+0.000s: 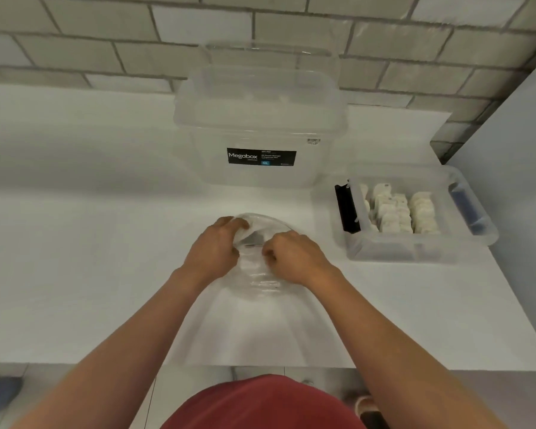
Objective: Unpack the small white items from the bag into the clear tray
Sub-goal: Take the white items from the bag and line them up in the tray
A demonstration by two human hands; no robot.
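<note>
Head view, nearest: clear bag (259, 274) on table (75, 274), gripped at its mouth by left hand (214, 247) and right hand (293, 258), fingers curled. Looks nearly flat; contents not discernible. Farther right: clear tray (421, 252), already stocked with rows of white items (393, 213). Judged mostly done. Farthest: large lidded box (260, 119).

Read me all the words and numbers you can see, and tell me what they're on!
"Megabox": white letters on the black label of the big clear box.
"12L": on the blue patch of that label, a bit blurry.
Other small print on the label: too blurred to read.
Barcode sticker on the box: too small to read.
Bag: faint marks, too blurred to read.
</note>
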